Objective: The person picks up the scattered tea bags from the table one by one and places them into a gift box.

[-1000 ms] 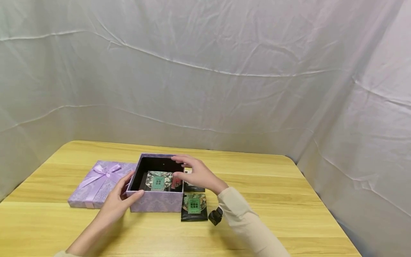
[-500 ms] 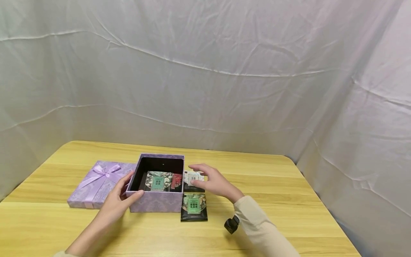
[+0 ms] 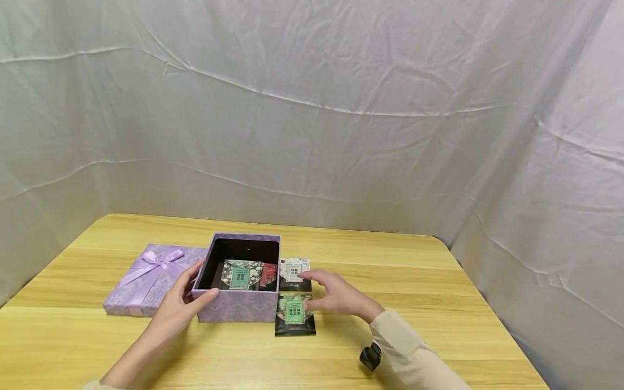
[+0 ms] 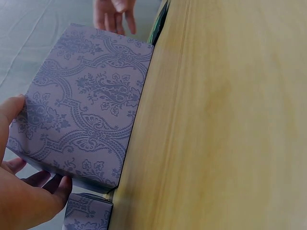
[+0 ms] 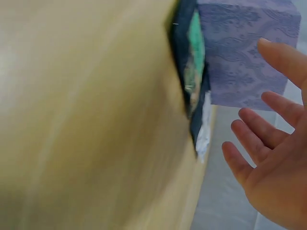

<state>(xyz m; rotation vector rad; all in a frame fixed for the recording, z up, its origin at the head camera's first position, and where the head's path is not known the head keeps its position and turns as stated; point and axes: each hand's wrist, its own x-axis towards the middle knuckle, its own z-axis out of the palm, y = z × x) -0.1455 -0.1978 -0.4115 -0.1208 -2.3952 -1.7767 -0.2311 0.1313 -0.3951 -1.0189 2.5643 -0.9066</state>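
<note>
A purple patterned gift box [image 3: 237, 307], lidless and black inside, stands on the table. Inside lie a tea sachet with a teal label [image 3: 240, 277] and a red one [image 3: 270, 275]. My left hand [image 3: 177, 310] grips its near left corner, thumb at the front rim and fingers along the left side. Right of the box, a tea sachet with a green label [image 3: 294, 327] lies in front of a white-topped one [image 3: 293, 283]. Over these two hovers my right hand [image 3: 336, 295], fingers spread and holding nothing; the right wrist view shows its bare palm.
The box's purple lid [image 3: 127, 295], tied with a ribbon bow [image 3: 163, 260], lies on the left beside the box. A black wrist camera [image 3: 370, 356] hangs under the right sleeve. Grey-white cloth [image 3: 312, 135] rises behind the wooden table [image 3: 409, 281].
My right hand has drawn back from above the box, moving right and toward me to over the loose sachets. The left hand, box and sachets have stayed in place.
</note>
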